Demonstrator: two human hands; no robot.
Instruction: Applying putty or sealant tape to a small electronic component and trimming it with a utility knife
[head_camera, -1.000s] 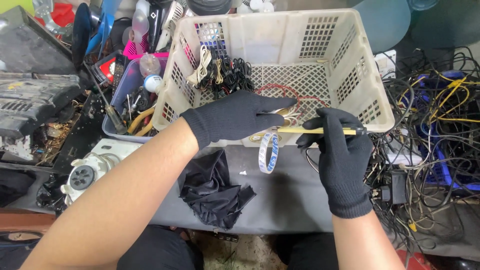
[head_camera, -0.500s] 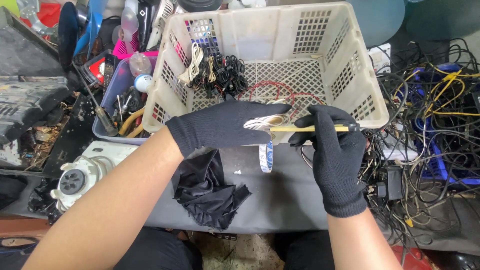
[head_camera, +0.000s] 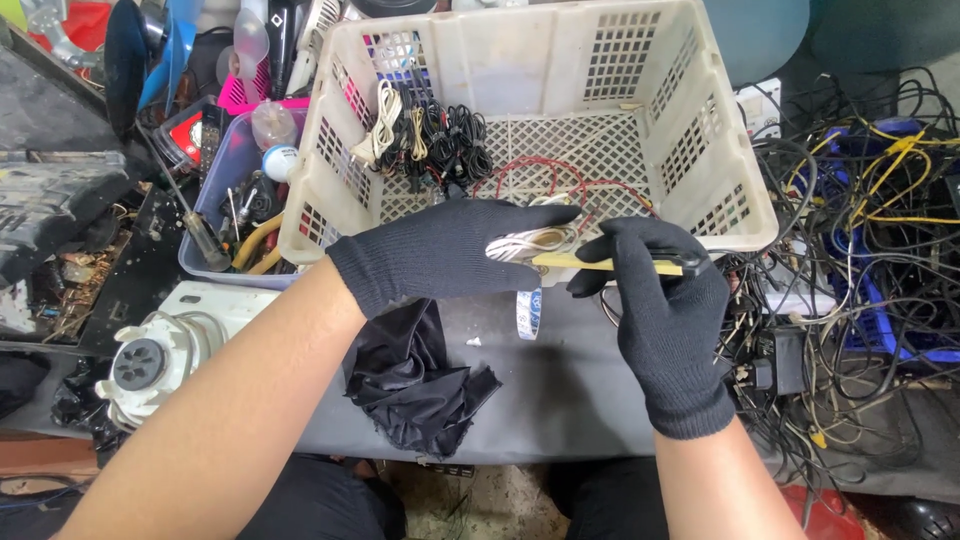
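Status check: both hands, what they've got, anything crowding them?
Left hand pinching a white cable bundle. Right hand gripping a yellow-handled tool against it. White basket directly behind; black cloth below.

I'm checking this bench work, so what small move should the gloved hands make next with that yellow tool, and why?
Probably a short, careful stroke of the yellow-handled tool along the striped cable piece. The left hand pinches the piece in front of the basket, the right hand holds the tool level with its tip at the piece, and a strip hangs below.
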